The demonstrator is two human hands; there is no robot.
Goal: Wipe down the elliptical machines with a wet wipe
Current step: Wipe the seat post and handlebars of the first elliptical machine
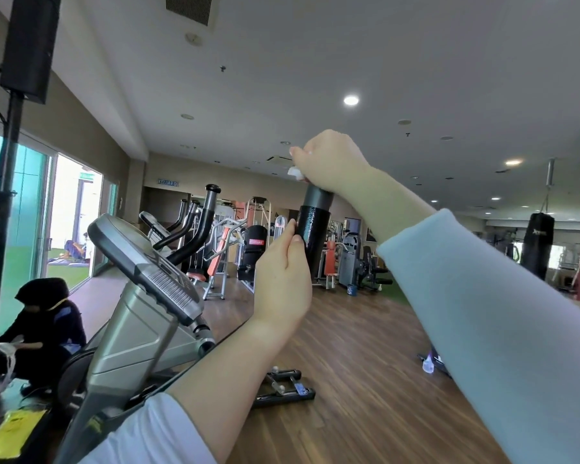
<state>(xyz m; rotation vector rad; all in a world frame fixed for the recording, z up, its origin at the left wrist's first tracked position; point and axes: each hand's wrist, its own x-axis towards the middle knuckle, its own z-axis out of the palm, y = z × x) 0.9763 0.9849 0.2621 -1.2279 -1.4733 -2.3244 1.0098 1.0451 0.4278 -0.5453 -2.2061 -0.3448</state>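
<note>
The elliptical machine's black upright handle (312, 229) rises in the middle of the view. My left hand (282, 279) grips it from the left, below the grey upper section. My right hand (329, 159) is closed over the handle's top end, pressing a white wet wipe (296, 172) against it; only a corner of the wipe shows. The machine's grey console (141, 259) tilts at lower left, and its other black handle (205, 219) stands behind it.
A person in dark clothes (37, 326) crouches at far left beside a black stand (0, 209) carrying a speaker. Weight machines (345, 262) fill the back of the room. A black punching bag (538, 246) hangs at right. A small black floor frame (285, 386) lies on the wood floor.
</note>
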